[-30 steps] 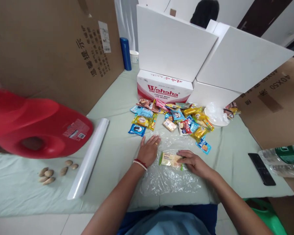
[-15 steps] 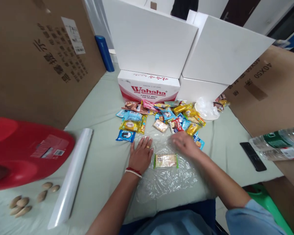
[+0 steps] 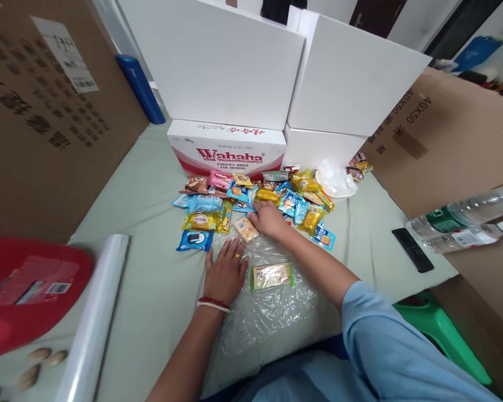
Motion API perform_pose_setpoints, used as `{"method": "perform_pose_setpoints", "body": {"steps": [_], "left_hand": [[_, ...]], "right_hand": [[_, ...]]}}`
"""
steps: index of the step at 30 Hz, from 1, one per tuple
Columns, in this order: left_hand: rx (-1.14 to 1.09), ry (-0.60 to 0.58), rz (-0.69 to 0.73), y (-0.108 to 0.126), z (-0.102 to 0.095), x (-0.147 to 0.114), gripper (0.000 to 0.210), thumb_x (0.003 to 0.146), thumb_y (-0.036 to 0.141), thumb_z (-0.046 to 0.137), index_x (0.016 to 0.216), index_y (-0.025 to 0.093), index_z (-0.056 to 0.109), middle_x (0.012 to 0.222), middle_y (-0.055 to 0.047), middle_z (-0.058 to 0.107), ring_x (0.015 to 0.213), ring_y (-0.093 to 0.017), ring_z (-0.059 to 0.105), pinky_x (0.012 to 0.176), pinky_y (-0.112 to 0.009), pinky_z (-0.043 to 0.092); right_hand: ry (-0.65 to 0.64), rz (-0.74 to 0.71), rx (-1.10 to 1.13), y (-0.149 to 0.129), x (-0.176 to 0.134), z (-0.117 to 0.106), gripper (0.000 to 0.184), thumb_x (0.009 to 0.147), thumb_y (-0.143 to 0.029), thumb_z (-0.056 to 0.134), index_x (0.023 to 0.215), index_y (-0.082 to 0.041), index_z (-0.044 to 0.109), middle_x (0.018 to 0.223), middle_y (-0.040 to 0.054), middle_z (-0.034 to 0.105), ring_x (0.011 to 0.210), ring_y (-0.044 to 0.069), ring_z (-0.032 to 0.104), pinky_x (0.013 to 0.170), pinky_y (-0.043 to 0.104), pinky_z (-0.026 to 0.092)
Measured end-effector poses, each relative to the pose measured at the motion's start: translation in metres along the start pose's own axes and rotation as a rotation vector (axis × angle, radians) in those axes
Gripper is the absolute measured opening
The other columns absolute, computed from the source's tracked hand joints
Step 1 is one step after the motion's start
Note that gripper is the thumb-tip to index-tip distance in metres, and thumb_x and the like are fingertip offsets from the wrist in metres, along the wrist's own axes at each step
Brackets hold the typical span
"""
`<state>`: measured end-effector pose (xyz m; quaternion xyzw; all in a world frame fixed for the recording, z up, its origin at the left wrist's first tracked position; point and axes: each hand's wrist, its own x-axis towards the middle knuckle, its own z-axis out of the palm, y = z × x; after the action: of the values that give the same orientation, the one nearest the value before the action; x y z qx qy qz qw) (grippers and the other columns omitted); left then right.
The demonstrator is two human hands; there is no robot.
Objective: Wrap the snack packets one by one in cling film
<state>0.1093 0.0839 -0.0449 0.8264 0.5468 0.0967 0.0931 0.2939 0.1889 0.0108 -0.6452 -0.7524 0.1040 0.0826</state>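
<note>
My left hand lies flat, fingers spread, on the left edge of a clear plastic sheet. On that sheet rests a clear-and-green wrapped biscuit pack, just right of my left hand. My right hand reaches into a heap of wrapped snacks, its fingers closed at the edge of a blue snack packet; the fingertips are partly hidden. Close to my right thumb lies a small wrapped cracker. A yellow-wrapped snack sits just beyond the fingers. A dark blue packet lies beyond my left hand.
Behind the snacks stands a Wahaha carton. A white bowl holds crumpled plastic. At right are a black phone and plastic bottles. A film roll, red container and nuts are at left.
My right hand has moved from the heap's right front to its middle. Several packets there have shifted, and the blue packet is nearer me. My left hand stays flat. The view has turned right.
</note>
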Motion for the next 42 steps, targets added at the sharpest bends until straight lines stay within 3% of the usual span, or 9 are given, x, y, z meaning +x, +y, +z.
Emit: {"method": "perform_pose_setpoints", "body": {"steps": [2,5,8,13,19,22,27,32,42], "left_hand": [[-0.009,0.008,0.002,0.000,0.000,0.000,0.051,0.104,0.034,0.036,0.152,0.023,0.050,0.162,-0.008,0.045,0.152,-0.030,0.039,0.123,-0.070,0.023],[-0.019,0.007,0.005,0.000,0.001,-0.001,0.051,0.104,0.034,0.035,0.152,0.022,0.050,0.162,-0.009,0.044,0.152,-0.030,0.038,0.123,-0.070,0.022],[-0.023,0.007,0.005,0.000,0.003,-0.001,0.051,0.105,0.036,0.035,0.153,0.023,0.049,0.164,-0.009,0.042,0.153,-0.031,0.037,0.123,-0.071,0.021],[-0.031,0.027,0.006,0.001,0.006,-0.002,0.053,0.106,0.041,0.037,0.155,0.023,0.045,0.164,-0.009,0.041,0.154,-0.030,0.036,0.124,-0.071,0.019],[-0.079,0.045,-0.009,0.003,0.007,-0.002,0.053,0.106,0.043,0.037,0.155,0.024,0.046,0.164,-0.007,0.041,0.155,-0.028,0.034,0.127,-0.067,0.015],[-0.104,0.036,-0.023,0.003,0.006,-0.002,0.052,0.107,0.041,0.034,0.154,0.024,0.047,0.165,-0.006,0.041,0.155,-0.027,0.033,0.128,-0.065,0.013],[-0.123,-0.003,-0.015,0.000,0.002,-0.003,0.051,0.107,0.039,0.032,0.154,0.026,0.047,0.165,-0.006,0.041,0.155,-0.027,0.033,0.128,-0.065,0.015],[-0.128,-0.019,-0.003,-0.003,-0.001,-0.003,0.051,0.104,0.039,0.041,0.154,0.029,0.047,0.165,-0.006,0.042,0.156,-0.028,0.032,0.127,-0.065,0.015],[-0.149,0.004,0.002,-0.003,-0.002,-0.004,0.051,0.104,0.038,0.042,0.154,0.028,0.047,0.164,-0.006,0.044,0.155,-0.028,0.034,0.128,-0.063,0.015]], "right_hand": [[0.070,-0.007,0.040,0.022,-0.015,-0.013,0.041,0.109,-0.038,0.037,0.120,-0.020,0.072,0.120,0.0091,0.072,0.112,0.023,0.060,0.100,0.032,0.042],[0.176,0.236,-0.068,0.079,-0.029,-0.042,0.036,0.105,-0.029,0.041,0.125,-0.022,0.071,0.122,0.0089,0.071,0.117,0.026,0.058,0.095,0.033,0.043],[0.052,0.477,-0.204,0.134,-0.032,-0.065,0.039,0.094,-0.024,0.058,0.132,-0.020,0.068,0.126,0.0129,0.069,0.118,0.030,0.057,0.091,0.034,0.044],[-0.028,0.478,-0.256,0.166,-0.030,-0.071,0.032,0.096,-0.034,0.061,0.120,-0.016,0.073,0.121,0.0150,0.070,0.116,0.030,0.056,0.092,0.034,0.044],[0.164,0.393,-0.352,0.151,-0.052,-0.083,0.035,0.103,-0.034,0.044,0.110,-0.013,0.071,0.104,0.0184,0.071,0.102,0.031,0.060,0.085,0.038,0.045],[0.277,0.090,-0.215,0.122,-0.090,-0.084,0.035,0.103,-0.038,0.044,0.102,-0.015,0.071,0.094,0.0148,0.070,0.090,0.028,0.061,0.082,0.038,0.048],[0.053,-0.407,-0.030,0.045,-0.161,-0.039,0.035,0.106,-0.031,0.046,0.133,-0.020,0.066,0.126,0.0131,0.071,0.104,0.027,0.063,0.090,0.040,0.053],[-0.165,-0.421,-0.128,0.011,-0.187,-0.002,0.052,0.099,-0.034,0.064,0.149,-0.021,0.056,0.152,0.0158,0.056,0.120,0.032,0.059,0.099,0.048,0.055],[-0.245,-0.238,-0.060,0.022,-0.178,-0.011,0.063,0.092,-0.034,0.072,0.151,-0.024,0.052,0.138,0.0151,0.061,0.119,0.033,0.058,0.100,0.049,0.053]]}}
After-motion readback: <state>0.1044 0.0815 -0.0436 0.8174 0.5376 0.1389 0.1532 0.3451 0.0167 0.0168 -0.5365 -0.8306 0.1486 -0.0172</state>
